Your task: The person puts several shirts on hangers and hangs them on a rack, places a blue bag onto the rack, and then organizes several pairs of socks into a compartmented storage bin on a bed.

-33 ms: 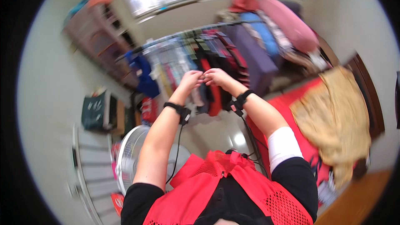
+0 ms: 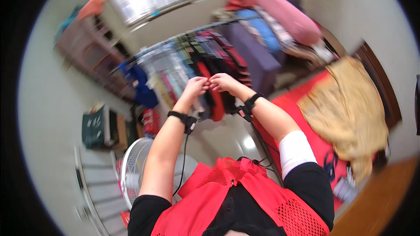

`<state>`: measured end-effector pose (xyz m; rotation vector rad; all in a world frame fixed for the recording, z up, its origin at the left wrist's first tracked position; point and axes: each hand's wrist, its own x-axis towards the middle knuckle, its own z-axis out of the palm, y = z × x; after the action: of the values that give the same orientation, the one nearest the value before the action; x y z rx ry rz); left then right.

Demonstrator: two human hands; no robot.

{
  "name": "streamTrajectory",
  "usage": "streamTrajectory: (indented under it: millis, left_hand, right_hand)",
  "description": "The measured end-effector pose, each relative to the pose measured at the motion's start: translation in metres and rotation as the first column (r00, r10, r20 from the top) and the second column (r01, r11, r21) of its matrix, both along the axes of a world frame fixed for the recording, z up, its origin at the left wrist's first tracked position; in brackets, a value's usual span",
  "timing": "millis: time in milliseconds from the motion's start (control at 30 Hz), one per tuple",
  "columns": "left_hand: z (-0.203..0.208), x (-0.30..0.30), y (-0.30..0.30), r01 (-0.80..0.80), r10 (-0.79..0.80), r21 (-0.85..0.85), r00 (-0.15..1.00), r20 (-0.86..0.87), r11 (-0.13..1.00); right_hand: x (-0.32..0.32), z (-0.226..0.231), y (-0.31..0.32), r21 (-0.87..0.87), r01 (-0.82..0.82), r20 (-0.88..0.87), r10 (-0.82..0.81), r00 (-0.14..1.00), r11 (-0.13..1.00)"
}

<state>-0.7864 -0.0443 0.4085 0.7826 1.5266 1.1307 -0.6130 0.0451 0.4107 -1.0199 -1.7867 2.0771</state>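
Observation:
My left hand (image 2: 196, 87) and my right hand (image 2: 222, 82) meet fingertip to fingertip in front of my chest, arms stretched forward. The fingers of both are bent and pressed together; whatever they may pinch is too small or hidden to make out. Behind them, clothes on hangers (image 2: 164, 67) fill a rack. A red garment (image 2: 213, 100) and dark ones hang just beyond my fingers, and I cannot tell any contact with them. Each wrist wears a black strap with a small device and a cable.
A white fan (image 2: 133, 170) stands by my left arm, near a white metal rail frame (image 2: 89, 192). At the right, a yellow cloth (image 2: 350, 109) lies on a red-covered bed (image 2: 278, 109). Farther back are a purple mattress-like block (image 2: 251, 54), a pink bolster (image 2: 288, 15) and a shelf cabinet (image 2: 89, 52).
The view has turned slightly, so the rack and bed sit farther left in the picture. Both hands stay together, fingers still bent.

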Motion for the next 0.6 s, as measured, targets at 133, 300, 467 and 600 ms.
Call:
streamTrajectory:
  millis: [133, 300, 467, 600]
  left_hand:
    - [-0.036, 0.128, 0.015, 0.252, -0.256, -0.127, 0.967, -0.012, 0.959]
    - [-0.076, 0.324, 0.015, 0.547, -0.545, -0.173, 0.836, 0.059, 0.819]
    - [-0.116, 0.477, -0.015, 0.736, -0.736, -0.209, 0.671, 0.094, 0.644]
    - [-0.129, 0.594, -0.054, 0.845, -0.855, -0.263, 0.507, 0.112, 0.466]
  right_hand:
    - [0.151, -0.037, -0.011, 0.022, 0.214, 0.113, -0.215, 0.97, 0.977]
    - [0.369, -0.089, -0.054, 0.062, 0.485, 0.216, -0.486, 0.847, 0.873]
    - [0.528, -0.122, -0.149, 0.038, 0.677, 0.272, -0.66, 0.701, 0.735]
    - [0.644, -0.15, -0.231, -0.014, 0.782, 0.361, -0.726, 0.586, 0.624]
